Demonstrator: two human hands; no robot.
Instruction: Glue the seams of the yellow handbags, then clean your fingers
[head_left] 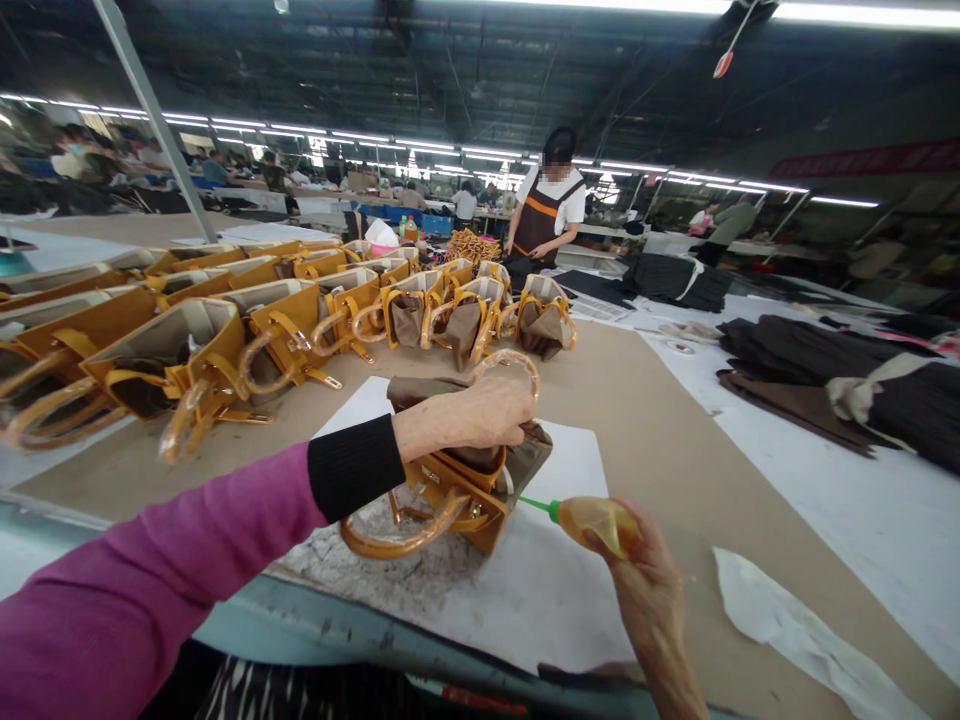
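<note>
A mustard-yellow handbag (486, 522) with rounded, plastic-wrapped handles is being worked on over a white paper sheet (551, 600), smudged grey near its front edge. The dull brown fabric lining (529, 455) is being left exposed at the bag's top, where the left hand (480, 410) is being laid across from the side. Its fingers are being bent down over the lining, but as their tips are being hidden, it cannot be told whether fabric is being gripped or only pressed. An amber, soft-walled squeeze bottle (596, 524) is being grasped by the right hand (649, 570), its fingers being wrapped around the body. The bottle's thin green nozzle (553, 511) is being aimed leftward at the bag's side edge.

Beyond, rows of similar mustard-yellow handbags (127, 320) are being displayed across the tan tabletop (637, 400), mostly to the left. On the right, stacked dark fabric pieces (795, 360) are being bound with a pale cloth strip (855, 395), and a loose off-white scrap (787, 610) is being supported nearer the front. Farther back, a co-worker in a brown apron (551, 210) is being seen standing, head lowered.
</note>
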